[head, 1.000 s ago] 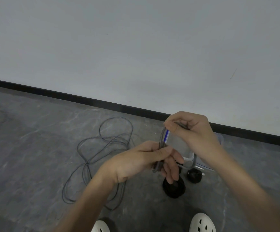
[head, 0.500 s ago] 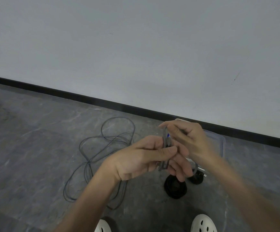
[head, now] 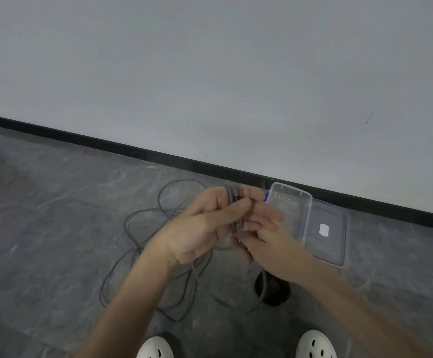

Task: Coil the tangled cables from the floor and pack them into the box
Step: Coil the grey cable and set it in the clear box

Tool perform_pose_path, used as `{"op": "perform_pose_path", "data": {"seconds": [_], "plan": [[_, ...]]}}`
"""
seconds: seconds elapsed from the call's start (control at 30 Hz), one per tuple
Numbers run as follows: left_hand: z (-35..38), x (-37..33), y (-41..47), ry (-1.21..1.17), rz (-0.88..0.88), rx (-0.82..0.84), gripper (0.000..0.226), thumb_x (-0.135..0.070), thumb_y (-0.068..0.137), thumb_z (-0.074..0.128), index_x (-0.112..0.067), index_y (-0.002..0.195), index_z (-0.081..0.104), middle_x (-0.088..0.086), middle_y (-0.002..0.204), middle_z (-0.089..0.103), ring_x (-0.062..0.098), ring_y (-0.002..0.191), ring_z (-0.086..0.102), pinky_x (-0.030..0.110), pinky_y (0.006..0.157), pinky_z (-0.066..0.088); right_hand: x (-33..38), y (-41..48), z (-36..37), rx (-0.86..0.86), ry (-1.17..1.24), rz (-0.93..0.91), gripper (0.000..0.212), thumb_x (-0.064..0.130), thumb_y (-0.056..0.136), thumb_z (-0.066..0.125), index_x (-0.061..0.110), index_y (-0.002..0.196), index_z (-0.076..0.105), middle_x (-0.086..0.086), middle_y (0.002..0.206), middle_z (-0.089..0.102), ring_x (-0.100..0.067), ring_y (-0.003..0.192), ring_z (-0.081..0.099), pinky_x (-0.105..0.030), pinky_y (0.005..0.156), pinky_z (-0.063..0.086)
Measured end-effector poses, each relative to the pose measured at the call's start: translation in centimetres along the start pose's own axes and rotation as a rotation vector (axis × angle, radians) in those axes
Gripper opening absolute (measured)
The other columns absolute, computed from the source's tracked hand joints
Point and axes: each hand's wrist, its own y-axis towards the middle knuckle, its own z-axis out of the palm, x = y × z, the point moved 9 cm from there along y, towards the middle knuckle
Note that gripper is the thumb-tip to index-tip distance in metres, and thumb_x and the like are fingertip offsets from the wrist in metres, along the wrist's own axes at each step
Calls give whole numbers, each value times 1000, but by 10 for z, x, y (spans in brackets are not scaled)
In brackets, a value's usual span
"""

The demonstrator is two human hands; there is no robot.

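My left hand [head: 205, 226] grips a small coil of grey braided cable [head: 234, 196], with the thumb pressed over the turns. My right hand [head: 272, 246] is blurred just below and right of it and holds the same cable. The loose tail [head: 263, 285] hangs down from under my right hand. A long dark cable [head: 143, 226] lies tangled in loops on the grey floor to the left. The clear plastic box [head: 291, 200] stands on the floor beyond my hands, with its hinged lid [head: 326, 228] open flat to the right.
A black round coil [head: 275, 293] sits on the floor under my right forearm. Two white perforated shoes [head: 156, 348] [head: 315, 344] show at the bottom edge. A wall with a black skirting strip [head: 107, 144] runs right behind the box.
My right hand has dropped from above the coil to below my left fingers, carrying the cable round. The view has shifted, so the whole box and lid now show.
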Motion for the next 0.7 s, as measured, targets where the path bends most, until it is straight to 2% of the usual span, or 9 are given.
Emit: {"op": "perform_pose_path", "data": {"seconds": [0.07,0.17,0.2,0.27,0.33,0.53,0.6,0.67,0.7], "plan": [[-13,-5,-1,11,48,-90,23,-16,96,44,-8,113,56,7,109,72,16,99,69,22,81,54,12,-4,6,64,82,-28,32,14,101,42,35,80,56,9,54,57,-4,41,48,-16,43,41],[-29,-12,-3,58,125,-210,24,-14,97,42,-9,117,54,5,114,72,17,107,67,21,87,51,20,-8,15,135,205,-27,37,16,102,41,51,92,49,5,60,57,-4,44,47,-16,45,41],[-33,-14,-3,70,146,-242,25,-13,97,41,-9,118,53,5,115,71,18,109,67,21,88,50,25,-10,18,168,242,-5,32,17,102,41,47,100,49,5,60,56,-3,45,47,-17,46,42],[-39,-16,-3,96,192,-302,24,-12,98,40,-9,119,52,6,116,71,19,111,66,22,90,49,27,-16,25,231,335,28,18,18,102,42,25,113,55,5,61,56,-4,47,48,-18,48,43],[-47,-20,-5,132,235,-365,24,-13,98,40,-9,118,52,5,116,71,19,111,66,23,93,49,25,-20,28,248,454,84,23,18,102,44,5,118,55,6,62,56,-6,49,49,-18,51,44],[-64,-29,-10,275,300,-517,23,-22,99,42,-13,117,53,2,116,71,20,114,64,25,96,47,25,-26,32,249,893,215,23,21,89,59,5,102,69,3,65,56,-6,56,50,-18,55,45],[-68,-30,-12,313,324,-580,23,-18,101,41,-8,119,52,4,113,71,19,112,65,23,95,48,30,-29,34,269,1071,243,18,22,85,62,8,92,72,-1,71,62,-13,70,63,-25,68,52],[-75,-30,-14,352,329,-642,23,-8,103,37,-1,122,48,6,112,70,18,109,66,23,94,48,39,-31,36,301,1294,251,19,18,92,54,10,85,70,-2,78,68,-21,93,69,-37,87,53],[-77,-30,-15,380,322,-666,24,-6,103,35,1,122,48,7,112,69,19,109,66,25,95,48,41,-32,36,292,1406,253,20,17,94,52,9,85,68,-2,74,67,-22,93,69,-42,91,52]]}}
